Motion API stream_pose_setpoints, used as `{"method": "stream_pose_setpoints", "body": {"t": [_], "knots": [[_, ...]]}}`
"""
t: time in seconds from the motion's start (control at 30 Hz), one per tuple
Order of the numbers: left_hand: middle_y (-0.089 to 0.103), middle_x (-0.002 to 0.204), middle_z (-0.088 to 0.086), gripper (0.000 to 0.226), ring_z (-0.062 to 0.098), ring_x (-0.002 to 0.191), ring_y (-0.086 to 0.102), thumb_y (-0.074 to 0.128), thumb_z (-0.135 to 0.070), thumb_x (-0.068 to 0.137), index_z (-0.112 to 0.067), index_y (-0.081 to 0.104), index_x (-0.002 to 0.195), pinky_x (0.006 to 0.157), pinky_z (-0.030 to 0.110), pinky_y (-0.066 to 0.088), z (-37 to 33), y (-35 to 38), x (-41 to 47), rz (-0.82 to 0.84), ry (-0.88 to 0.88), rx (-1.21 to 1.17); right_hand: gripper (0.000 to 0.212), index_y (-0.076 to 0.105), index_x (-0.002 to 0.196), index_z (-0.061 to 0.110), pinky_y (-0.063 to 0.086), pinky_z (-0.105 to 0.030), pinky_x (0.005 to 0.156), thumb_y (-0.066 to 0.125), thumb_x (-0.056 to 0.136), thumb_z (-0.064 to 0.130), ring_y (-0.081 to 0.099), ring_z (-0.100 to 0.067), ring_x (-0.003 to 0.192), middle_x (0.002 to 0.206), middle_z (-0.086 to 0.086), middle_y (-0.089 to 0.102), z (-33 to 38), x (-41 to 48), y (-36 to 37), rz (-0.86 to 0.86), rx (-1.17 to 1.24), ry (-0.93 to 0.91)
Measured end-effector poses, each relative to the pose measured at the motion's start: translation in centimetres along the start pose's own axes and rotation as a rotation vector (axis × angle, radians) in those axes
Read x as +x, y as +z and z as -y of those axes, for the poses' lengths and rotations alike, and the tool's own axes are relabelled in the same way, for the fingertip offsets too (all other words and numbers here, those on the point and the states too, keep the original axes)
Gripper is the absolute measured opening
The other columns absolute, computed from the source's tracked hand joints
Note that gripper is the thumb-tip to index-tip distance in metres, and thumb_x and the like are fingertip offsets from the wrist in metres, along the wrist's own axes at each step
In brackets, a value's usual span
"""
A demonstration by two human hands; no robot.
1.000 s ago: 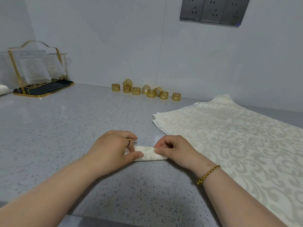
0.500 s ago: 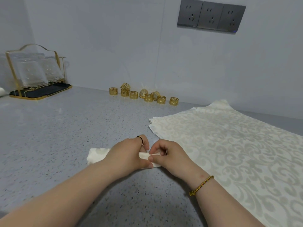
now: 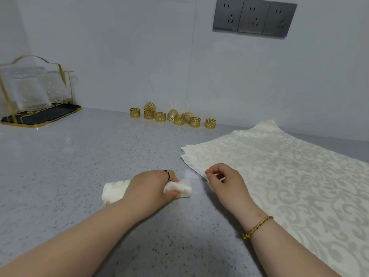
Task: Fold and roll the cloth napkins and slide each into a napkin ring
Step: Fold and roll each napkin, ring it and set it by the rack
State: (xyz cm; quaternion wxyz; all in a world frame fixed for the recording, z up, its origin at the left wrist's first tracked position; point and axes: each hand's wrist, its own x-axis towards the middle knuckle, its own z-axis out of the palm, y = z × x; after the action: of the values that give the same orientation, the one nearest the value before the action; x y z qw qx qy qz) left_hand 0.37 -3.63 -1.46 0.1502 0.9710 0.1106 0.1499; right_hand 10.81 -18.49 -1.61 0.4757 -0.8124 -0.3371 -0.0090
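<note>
A rolled white napkin (image 3: 184,188) lies on the grey speckled counter (image 3: 79,156) in front of me. My left hand (image 3: 149,188) grips the roll around its middle, and both ends stick out past the hand. My right hand (image 3: 225,180) is off the roll, to its right, over the near corner of a stack of flat patterned napkins (image 3: 279,166). Its fingers are loosely curled and I see nothing in them. Several gold napkin rings (image 3: 173,117) stand in a cluster by the back wall.
A gold wire rack with glass pieces on a black tray (image 3: 34,96) stands at the far left. Grey wall sockets (image 3: 254,17) sit high on the wall. The napkin stack covers the counter's right side.
My right hand has let go of the roll's right end and moved right over the stack's corner. My left hand keeps its grip on the roll.
</note>
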Motion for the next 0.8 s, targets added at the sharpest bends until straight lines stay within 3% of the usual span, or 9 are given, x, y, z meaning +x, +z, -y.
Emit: {"method": "stream_pose_setpoints", "body": {"t": [0.13,0.27,0.4,0.47,0.53,0.57,0.63,0.67,0.8], "knots": [[0.044,0.068,-0.017,0.022,0.008,0.078,0.047,0.053,-0.043,0.086,-0.03,0.056,0.103,0.056,0.008,0.026,1.8,-0.1,2.2,-0.041,-0.024,0.017,0.022,0.054,0.076,0.029,0.035,-0.01,0.065,0.054,0.087,0.01,0.047,-0.004,0.075,0.08,0.017,0.053,0.2,1.3,-0.2,0.098,-0.094,-0.049],[0.046,0.072,-0.017,0.019,0.008,0.08,0.046,0.054,-0.042,0.085,-0.031,0.053,0.1,0.057,0.007,0.024,2.9,0.1,3.6,-0.038,-0.029,-0.035,0.024,0.065,0.105,0.014,0.028,0.0,0.082,0.059,0.082,0.011,0.045,-0.008,0.096,0.106,0.005,0.06,0.5,2.7,0.8,0.19,-0.314,-0.35],[0.047,0.075,-0.018,0.033,0.006,0.081,0.047,0.056,-0.049,0.08,-0.034,0.052,0.109,0.057,0.01,0.028,3.5,0.7,4.0,-0.015,0.003,-0.02,0.027,0.07,0.087,0.019,0.044,-0.019,0.067,0.051,0.068,0.024,0.045,-0.009,0.08,0.086,0.006,0.07,0.1,3.4,3.0,0.194,-0.499,-0.597],[0.058,0.096,-0.015,0.058,0.006,0.093,0.052,0.043,-0.066,0.069,-0.037,0.048,0.119,0.064,0.015,0.031,3.8,1.0,4.2,-0.029,0.051,0.014,0.027,0.069,0.082,0.021,0.039,-0.019,0.064,0.048,0.067,0.028,0.044,-0.01,0.075,0.079,0.008,0.068,-0.1,3.7,3.6,0.19,-0.527,-0.606],[0.058,0.112,-0.016,0.089,0.002,0.106,0.05,0.022,-0.075,0.05,-0.038,0.042,0.129,0.073,0.014,0.03,4.0,1.2,4.2,-0.041,0.103,0.039,0.027,0.07,0.079,0.024,0.045,-0.021,0.06,0.047,0.068,0.032,0.053,-0.013,0.068,0.077,0.009,0.068,0.1,3.9,3.7,0.192,-0.574,-0.596],[0.057,0.117,-0.018,0.09,0.001,0.11,0.048,0.023,-0.076,0.05,-0.039,0.041,0.131,0.078,0.013,0.031,4.1,1.3,4.2,-0.041,0.098,0.01,0.026,0.071,0.081,0.023,0.047,-0.022,0.061,0.048,0.071,0.032,0.057,-0.017,0.068,0.08,0.008,0.068,0.6,4.0,3.8,0.228,-0.593,-0.57],[0.055,0.122,-0.02,0.077,0.0,0.113,0.047,0.036,-0.071,0.059,-0.04,0.045,0.128,0.087,0.015,0.034,4.1,1.2,4.2,-0.036,0.058,-0.097,0.023,0.07,0.097,0.019,0.042,-0.025,0.077,0.053,0.083,0.026,0.055,-0.021,0.088,0.097,0.003,0.066,1.5,4.8,3.6,0.32,-0.6,-0.499],[0.056,0.12,-0.019,0.069,0.0,0.111,0.048,0.042,-0.069,0.062,-0.041,0.049,0.125,0.088,0.015,0.036,4.0,1.1,4.1,-0.037,0.045,-0.146,0.022,0.068,0.104,0.017,0.035,-0.02,0.079,0.054,0.087,0.023,0.05,-0.018,0.093,0.101,0.002,0.062,1.6,5.2,3.5,0.382,-0.559,-0.458],[0.058,0.094,-0.023,0.033,-0.001,0.092,0.052,0.064,-0.052,0.077,-0.039,0.06,0.106,0.077,0.012,0.039,3.8,0.9,4.3,-0.029,-0.028,-0.264,0.017,0.07,0.097,0.009,0.034,-0.007,0.062,0.064,0.083,0.015,0.046,0.003,0.064,0.072,0.014,0.047,1.5,5.8,3.5,0.414,-0.269,-0.198]]}}
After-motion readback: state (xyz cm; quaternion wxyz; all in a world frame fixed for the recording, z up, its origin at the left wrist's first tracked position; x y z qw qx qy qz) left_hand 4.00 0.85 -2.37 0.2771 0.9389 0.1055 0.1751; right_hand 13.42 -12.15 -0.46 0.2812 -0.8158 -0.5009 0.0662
